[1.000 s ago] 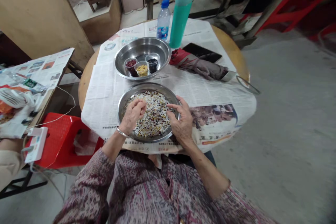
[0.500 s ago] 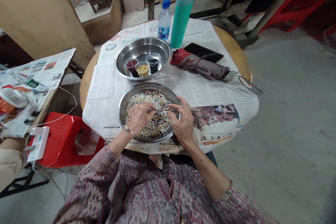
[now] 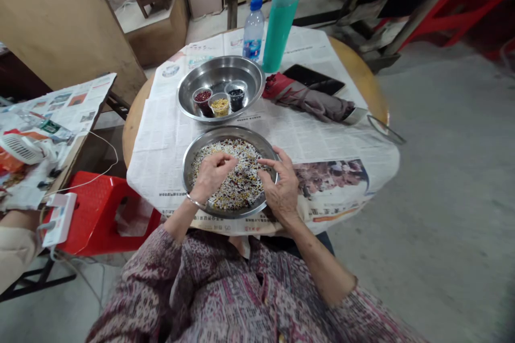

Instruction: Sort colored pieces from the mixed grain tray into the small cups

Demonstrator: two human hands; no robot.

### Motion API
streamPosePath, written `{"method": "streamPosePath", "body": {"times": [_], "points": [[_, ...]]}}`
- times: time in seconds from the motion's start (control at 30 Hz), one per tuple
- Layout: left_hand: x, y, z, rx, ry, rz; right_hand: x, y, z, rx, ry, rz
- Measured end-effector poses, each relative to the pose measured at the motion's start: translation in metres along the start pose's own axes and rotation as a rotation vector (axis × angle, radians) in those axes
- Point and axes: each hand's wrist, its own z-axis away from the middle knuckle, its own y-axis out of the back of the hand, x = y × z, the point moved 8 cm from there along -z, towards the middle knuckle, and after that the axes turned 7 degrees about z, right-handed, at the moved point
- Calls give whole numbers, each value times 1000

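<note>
**Mixed grains [image 3: 241,185] in a steel bowl [image 3: 231,133]**

Spread out round rather than long, with the bowl's mouth facing up. Pinched tight in the left hand [image 3: 210,178], cannot tell on what. Parted at thumb and finger in the right hand [image 3: 284,187], over the rim.

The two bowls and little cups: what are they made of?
Near bowl and far bowl: probably stainless steel, shiny, judging by silvery walls with bright reflections. Cups: likely clear plastic, smooth; their contents show through, though glass isn't ruled out.
</note>
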Motion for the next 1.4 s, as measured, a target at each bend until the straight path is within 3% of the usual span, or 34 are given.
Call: {"method": "streamPosePath", "body": {"times": [0.1, 0.17, 0.23, 0.4, 0.5, 0.7, 0.97, 1.17, 1.27, 1.4], "points": [[-15, 3, 7, -29, 233, 551, 1, 0, 0, -4, -5, -4], [-18, 5, 12, -34, 271, 668, 1, 0, 0, -8, -6, -2], [-13, 8, 15, -51, 175, 497, 2, -1, 0, -9, -4, 3], [3, -4, 19, -85, -183, -331, 1, -1, 0, -8, 13, 12], [7, -12, 20, -71, -295, -623, 2, -1, 0, -9, 10, 13], [7, -21, 19, -154, -307, -829, 1, 0, 0, -5, 1, 1], [8, -26, 20, -188, -278, -884, 0, 0, 0, -4, 12, 22], [11, -15, 19, -72, -257, -639, 1, 0, 0, -11, 5, 9], [6, -4, 17, -40, -97, -234, 2, -1, 0, -15, -4, 1], [-8, -2, 17, -89, 171, 317, 3, -1, 1, -5, -9, -8]]}}
